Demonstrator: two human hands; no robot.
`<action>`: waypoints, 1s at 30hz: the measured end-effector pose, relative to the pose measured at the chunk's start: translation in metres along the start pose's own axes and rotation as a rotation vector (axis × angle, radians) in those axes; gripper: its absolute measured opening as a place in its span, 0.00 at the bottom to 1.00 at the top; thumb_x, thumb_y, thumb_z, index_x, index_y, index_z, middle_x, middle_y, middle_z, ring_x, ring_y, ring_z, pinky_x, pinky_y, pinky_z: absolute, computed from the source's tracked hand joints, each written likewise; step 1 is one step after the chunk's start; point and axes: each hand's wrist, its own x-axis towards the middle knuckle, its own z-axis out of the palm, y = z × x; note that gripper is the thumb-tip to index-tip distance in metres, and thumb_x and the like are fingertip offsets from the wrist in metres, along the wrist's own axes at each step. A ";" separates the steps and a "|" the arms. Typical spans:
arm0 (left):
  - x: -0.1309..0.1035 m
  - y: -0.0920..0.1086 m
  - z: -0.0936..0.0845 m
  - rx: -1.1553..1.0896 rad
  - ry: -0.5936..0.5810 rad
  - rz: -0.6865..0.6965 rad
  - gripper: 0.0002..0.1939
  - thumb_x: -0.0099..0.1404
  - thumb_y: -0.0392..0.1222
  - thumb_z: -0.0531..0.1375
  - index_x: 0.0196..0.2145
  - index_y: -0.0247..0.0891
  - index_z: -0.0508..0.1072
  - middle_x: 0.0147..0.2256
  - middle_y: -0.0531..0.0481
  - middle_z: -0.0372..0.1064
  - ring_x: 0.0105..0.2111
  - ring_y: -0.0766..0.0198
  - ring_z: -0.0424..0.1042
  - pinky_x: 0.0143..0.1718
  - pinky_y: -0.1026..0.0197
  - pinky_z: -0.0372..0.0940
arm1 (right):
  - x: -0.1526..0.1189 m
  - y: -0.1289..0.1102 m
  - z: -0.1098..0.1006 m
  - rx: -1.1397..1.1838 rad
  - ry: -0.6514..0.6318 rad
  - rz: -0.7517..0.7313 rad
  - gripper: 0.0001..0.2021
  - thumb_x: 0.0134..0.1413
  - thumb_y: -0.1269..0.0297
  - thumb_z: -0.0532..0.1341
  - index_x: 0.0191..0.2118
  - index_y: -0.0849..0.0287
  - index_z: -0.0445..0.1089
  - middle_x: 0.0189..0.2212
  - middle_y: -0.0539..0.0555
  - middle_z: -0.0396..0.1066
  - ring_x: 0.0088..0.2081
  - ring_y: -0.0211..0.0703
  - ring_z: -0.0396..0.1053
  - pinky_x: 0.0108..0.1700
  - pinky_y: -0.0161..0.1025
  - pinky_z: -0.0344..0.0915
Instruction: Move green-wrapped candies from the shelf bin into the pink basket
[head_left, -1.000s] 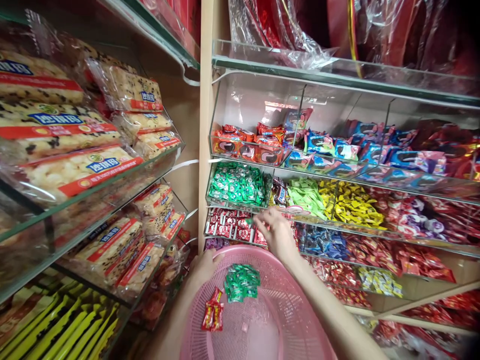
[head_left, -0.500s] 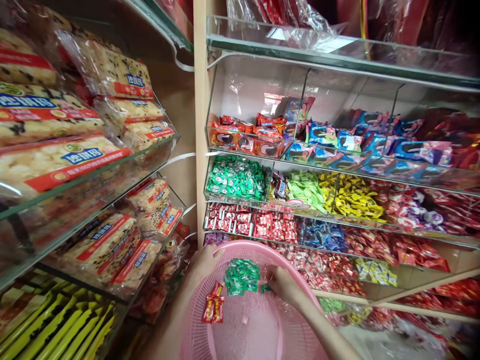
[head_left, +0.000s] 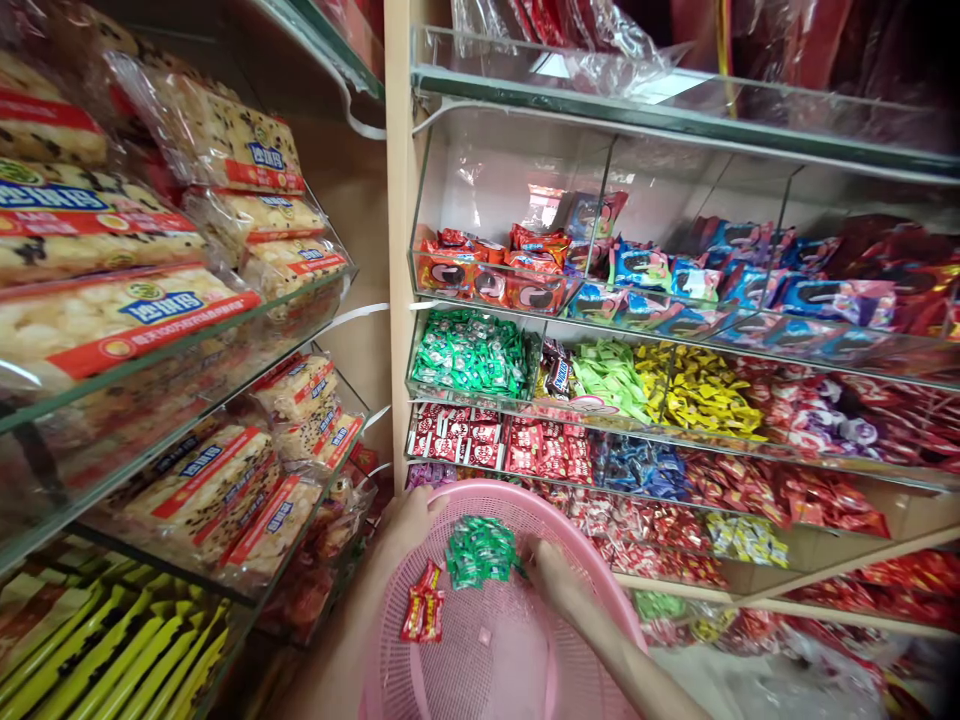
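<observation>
A pink mesh basket [head_left: 600, 560] tilts in front of me below the shelves. My left hand [head_left: 411, 515] is closed on its upper left rim. Inside the basket, my right hand [head_left: 546, 568] is beside a pile of green-wrapped candies [head_left: 480, 550], its fingers blurred and partly hidden, so what they hold cannot be made out. To the left of that pile lie several red-and-yellow wrapped candies [head_left: 423, 608]. A small pale square [head_left: 485, 635] shows on the basket's bottom.
Glass-fronted shelves ahead hold green candies [head_left: 471, 355], yellow candies [head_left: 701, 392] and red packs [head_left: 454, 435]. Packaged cakes [head_left: 150, 315] fill glass shelves close on the left. A wooden upright [head_left: 399, 240] stands between the two shelf units.
My right hand has shifted slightly left and no longer shows a green wrapper beside its fingertips. The basket's contents appear slightly further left. My left hand stays on the rim.
</observation>
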 end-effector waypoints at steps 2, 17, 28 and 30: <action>-0.001 0.002 -0.002 -0.006 0.001 -0.002 0.22 0.68 0.55 0.46 0.43 0.42 0.73 0.44 0.41 0.76 0.45 0.53 0.74 0.38 0.61 0.62 | -0.002 -0.001 0.003 -0.055 -0.011 -0.016 0.10 0.46 0.80 0.52 0.24 0.58 0.63 0.22 0.49 0.68 0.28 0.40 0.64 0.30 0.35 0.55; -0.007 0.002 -0.007 -0.060 0.013 -0.014 0.22 0.68 0.56 0.47 0.45 0.42 0.73 0.43 0.43 0.76 0.45 0.54 0.75 0.36 0.63 0.60 | 0.045 -0.134 -0.155 -0.299 0.138 -0.230 0.10 0.62 0.67 0.55 0.33 0.60 0.71 0.27 0.56 0.73 0.29 0.41 0.71 0.31 0.33 0.56; -0.005 -0.004 -0.002 -0.057 0.029 -0.023 0.21 0.67 0.55 0.47 0.44 0.42 0.73 0.45 0.43 0.76 0.46 0.55 0.74 0.39 0.62 0.60 | 0.144 -0.211 -0.184 -0.473 0.301 -0.141 0.16 0.60 0.61 0.60 0.49 0.66 0.67 0.45 0.65 0.71 0.46 0.50 0.71 0.42 0.36 0.63; -0.005 -0.005 -0.002 -0.059 0.026 -0.023 0.22 0.67 0.56 0.46 0.45 0.42 0.72 0.45 0.43 0.75 0.46 0.55 0.74 0.39 0.62 0.60 | 0.150 -0.212 -0.179 -0.485 0.298 -0.120 0.20 0.58 0.58 0.62 0.51 0.68 0.66 0.46 0.66 0.70 0.49 0.51 0.70 0.44 0.37 0.64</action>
